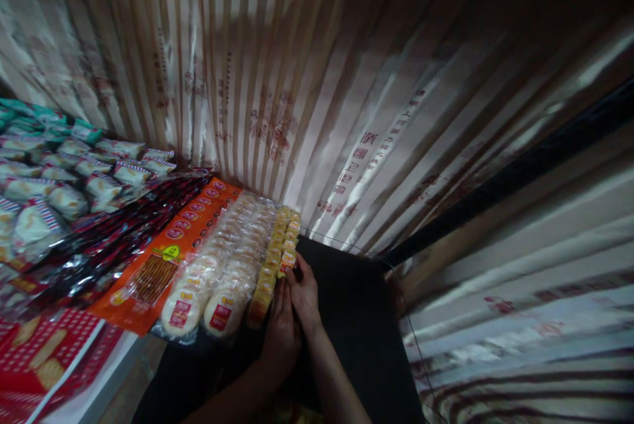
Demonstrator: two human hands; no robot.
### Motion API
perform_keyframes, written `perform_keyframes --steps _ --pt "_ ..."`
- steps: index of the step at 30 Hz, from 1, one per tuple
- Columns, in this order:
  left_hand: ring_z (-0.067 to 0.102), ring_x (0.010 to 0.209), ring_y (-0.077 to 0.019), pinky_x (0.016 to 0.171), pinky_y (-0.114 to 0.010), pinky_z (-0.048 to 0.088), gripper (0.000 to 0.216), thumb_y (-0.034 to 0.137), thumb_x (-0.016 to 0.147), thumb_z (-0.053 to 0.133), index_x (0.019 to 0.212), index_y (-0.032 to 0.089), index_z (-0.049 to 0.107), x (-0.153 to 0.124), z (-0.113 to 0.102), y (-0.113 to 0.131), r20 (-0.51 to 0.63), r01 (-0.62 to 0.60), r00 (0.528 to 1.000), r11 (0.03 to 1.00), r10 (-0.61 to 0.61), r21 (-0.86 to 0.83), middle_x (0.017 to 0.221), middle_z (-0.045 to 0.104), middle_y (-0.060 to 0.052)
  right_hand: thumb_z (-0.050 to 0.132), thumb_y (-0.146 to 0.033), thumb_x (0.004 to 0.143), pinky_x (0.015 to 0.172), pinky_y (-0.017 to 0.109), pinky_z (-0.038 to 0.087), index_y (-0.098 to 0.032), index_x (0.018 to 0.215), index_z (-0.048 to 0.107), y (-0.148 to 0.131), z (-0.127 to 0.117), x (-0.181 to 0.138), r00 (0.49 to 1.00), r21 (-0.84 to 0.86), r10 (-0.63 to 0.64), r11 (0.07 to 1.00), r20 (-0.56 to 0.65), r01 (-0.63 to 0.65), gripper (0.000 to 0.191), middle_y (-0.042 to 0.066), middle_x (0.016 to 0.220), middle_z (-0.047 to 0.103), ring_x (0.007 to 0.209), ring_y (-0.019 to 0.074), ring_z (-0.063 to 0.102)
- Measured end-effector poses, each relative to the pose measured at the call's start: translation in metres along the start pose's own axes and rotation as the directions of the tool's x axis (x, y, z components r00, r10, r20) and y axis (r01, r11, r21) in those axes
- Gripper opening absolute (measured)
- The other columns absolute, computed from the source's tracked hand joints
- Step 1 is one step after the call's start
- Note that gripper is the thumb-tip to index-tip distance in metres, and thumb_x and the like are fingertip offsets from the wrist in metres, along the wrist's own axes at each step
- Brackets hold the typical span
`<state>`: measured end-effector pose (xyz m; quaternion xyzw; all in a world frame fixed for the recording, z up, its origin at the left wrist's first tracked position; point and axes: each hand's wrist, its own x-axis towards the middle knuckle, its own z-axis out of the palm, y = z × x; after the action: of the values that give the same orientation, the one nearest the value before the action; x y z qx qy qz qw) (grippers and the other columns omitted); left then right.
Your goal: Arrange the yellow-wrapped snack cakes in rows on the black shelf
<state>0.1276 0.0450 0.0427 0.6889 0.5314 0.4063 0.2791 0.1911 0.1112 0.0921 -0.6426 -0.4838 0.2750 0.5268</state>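
Note:
Both my hands rest against a row of small yellow snack packets [277, 255] lined up on a dark shelf [356, 305]. My left hand [281, 331] presses its fingers flat along the near part of the row. My right hand [303, 288] touches the row a little further back, its fingertips on one packet. Beside this row lie two rows of round white rice crackers in clear wrap [222, 272]. Whether either hand grips a packet is hidden.
Left of the crackers lie orange packets [173, 246], dark red packets [113, 246] and white pillow packs [64, 179]. A red box [44, 351] sits at the lower left. A striped printed backing [297, 80] forms the rear and right walls.

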Motion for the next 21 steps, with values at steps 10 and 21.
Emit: perform_keyframes --steps 10,21 --pt "0.019 0.137 -0.024 0.112 -0.044 0.022 0.058 0.015 0.083 0.032 0.14 0.005 0.024 0.002 -0.011 0.01 0.053 0.048 0.998 0.997 -0.045 -0.061 0.143 0.033 -0.017 0.057 -0.033 0.072 0.092 0.035 0.044 -0.018 0.112 0.059 -0.003 0.0 -0.001 1.0 -0.046 0.01 0.999 0.013 -0.01 0.043 0.008 0.11 0.062 0.099 0.0193 0.058" --pt "0.023 0.136 -0.0239 0.112 -0.042 0.022 0.066 0.009 0.072 0.038 0.137 0.003 0.03 0.004 -0.018 0.016 0.079 0.038 0.996 0.998 -0.034 -0.048 0.143 0.033 -0.018 0.06 -0.042 0.07 0.099 0.038 0.04 -0.012 0.123 0.051 -0.002 -0.009 -0.019 0.993 0.09 0.114 0.99 -0.011 -0.113 0.061 0.014 0.129 0.053 0.118 0.0236 0.051"
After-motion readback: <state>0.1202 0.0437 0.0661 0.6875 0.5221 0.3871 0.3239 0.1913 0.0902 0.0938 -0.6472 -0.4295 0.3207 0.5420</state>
